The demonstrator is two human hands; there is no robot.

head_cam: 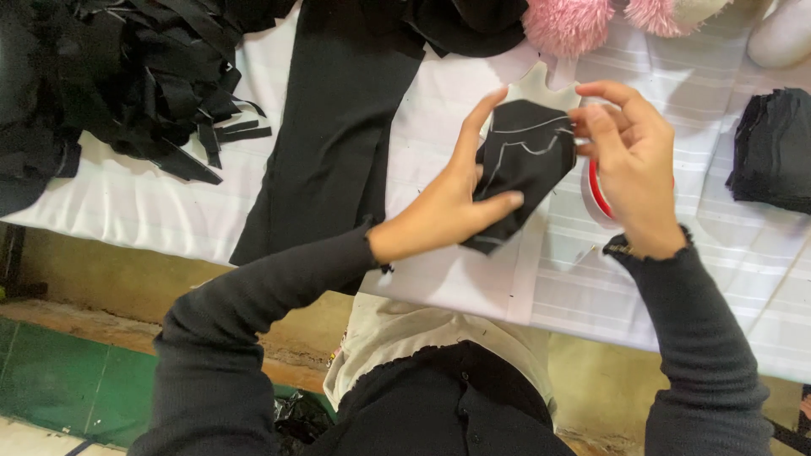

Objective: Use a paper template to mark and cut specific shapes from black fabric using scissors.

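A single head-worn view looks steeply down from close above the person's own chest and dark sleeves, which fill the lower half of the frame. It faces forward across the white striped cloth-covered surface (743, 253), whose near edge runs across the middle. The hands sit near, just right of centre. A green floor (76, 380) shows at lower left.

black fabric scraps (160, 84), long black cloth (338, 135), pink fluffy item (566, 25), black stack (773, 152)

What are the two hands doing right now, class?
Left hand: closed on the black fabric piece, pinching its lower edge.
Right hand: closed on the same piece's right edge.
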